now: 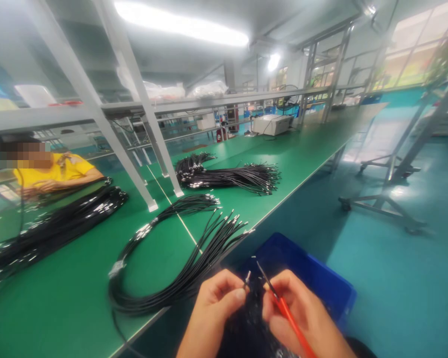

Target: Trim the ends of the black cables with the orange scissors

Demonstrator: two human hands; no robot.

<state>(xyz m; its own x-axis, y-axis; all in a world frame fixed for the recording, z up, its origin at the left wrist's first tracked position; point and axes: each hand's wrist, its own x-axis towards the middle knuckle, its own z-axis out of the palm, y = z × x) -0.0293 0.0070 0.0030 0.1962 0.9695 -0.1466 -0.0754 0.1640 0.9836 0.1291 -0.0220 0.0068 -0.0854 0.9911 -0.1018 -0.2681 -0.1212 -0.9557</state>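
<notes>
Head view: left hand (221,302) pinches a cable end (248,276) near its tip, probably for steadiness; right hand (297,309) grips a red-handled tool (291,319), type unclear through blur. Cable bundle (171,292) lies at table (74,298) edge, ends fanned, likely for easy reach; blue bin (345,293) sits below the hands.

Count your two hands, left (221,302) and right (313,303), one cable end (248,278), one red tool (293,323), one bin (332,277), one co-worker (65,169), two near posts (163,149), one long lamp (182,25). Your bench (74,288) bears one white box (272,125) and at least three cable bundles (149,304), whose strands you cannot count.
</notes>
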